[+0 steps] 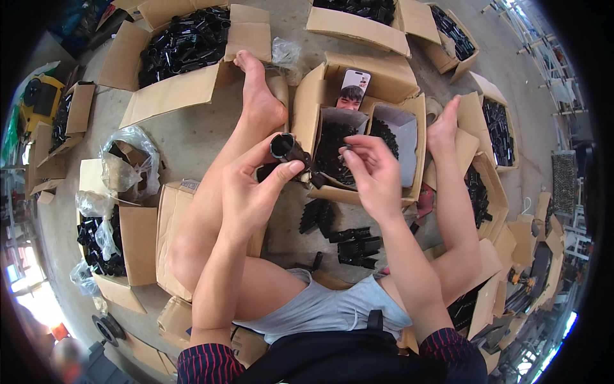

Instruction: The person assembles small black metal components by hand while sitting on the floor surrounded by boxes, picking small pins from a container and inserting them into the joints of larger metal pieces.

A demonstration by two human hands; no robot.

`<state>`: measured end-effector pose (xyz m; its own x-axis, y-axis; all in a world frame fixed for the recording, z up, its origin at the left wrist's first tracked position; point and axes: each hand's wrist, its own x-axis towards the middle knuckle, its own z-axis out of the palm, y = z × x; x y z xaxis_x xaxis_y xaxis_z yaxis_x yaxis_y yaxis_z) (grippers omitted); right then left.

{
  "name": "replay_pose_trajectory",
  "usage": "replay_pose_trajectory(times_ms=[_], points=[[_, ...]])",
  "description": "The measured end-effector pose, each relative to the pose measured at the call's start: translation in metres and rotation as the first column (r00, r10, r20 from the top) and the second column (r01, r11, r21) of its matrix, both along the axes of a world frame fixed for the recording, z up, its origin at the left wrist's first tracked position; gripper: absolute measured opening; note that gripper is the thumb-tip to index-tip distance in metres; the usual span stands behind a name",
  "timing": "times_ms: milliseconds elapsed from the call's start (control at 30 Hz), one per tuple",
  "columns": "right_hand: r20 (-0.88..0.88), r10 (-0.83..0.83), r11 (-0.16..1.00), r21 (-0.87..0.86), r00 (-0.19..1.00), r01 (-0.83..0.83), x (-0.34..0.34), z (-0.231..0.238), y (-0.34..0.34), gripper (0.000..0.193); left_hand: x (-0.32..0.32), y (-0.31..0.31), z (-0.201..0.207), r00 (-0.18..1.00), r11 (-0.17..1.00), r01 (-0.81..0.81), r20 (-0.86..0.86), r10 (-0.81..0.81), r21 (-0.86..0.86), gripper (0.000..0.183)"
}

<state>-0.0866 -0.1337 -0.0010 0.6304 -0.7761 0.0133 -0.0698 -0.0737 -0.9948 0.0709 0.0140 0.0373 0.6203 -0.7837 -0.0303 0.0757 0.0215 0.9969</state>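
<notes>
My left hand [251, 182] is closed around a black plastic tubular part [291, 152], its round open end facing up. The part is tilted, and its lower end reaches toward the near left corner of a cardboard box [358, 195]. Over that box, my right hand [376, 169] pinches a small black piece [347, 148] between thumb and fingertips; its exact shape is too small to make out. Beneath the right hand, small black pieces [334, 137] fill one grey-lined compartment. More small black pieces [382, 137] lie in the neighbouring compartment.
A phone [353, 88] leans upright at the box's far side. Several black plastic parts [358, 246] lie on the floor between my legs. Open cartons of black parts surround me, one at far left [169, 95] and one at right [470, 134]. Clear plastic bags [131, 160] lie left.
</notes>
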Motion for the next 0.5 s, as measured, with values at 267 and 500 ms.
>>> replay_pose_trajectory(times_ms=[267,500], points=[[0.272,-0.231,0.970,-0.014,0.934,0.244,-0.006,0.033,0.049,0.011,-0.013,-0.006,-0.019,0.915,0.979,0.144,-0.357,-0.186,-0.142,0.036],[0.166,-0.258,0.936,-0.200,0.952,0.288,-0.009,0.036,0.049,0.007,-0.019,-0.007,-0.025,0.881,0.969,0.200,-0.406,-0.243,-0.147,0.036]])
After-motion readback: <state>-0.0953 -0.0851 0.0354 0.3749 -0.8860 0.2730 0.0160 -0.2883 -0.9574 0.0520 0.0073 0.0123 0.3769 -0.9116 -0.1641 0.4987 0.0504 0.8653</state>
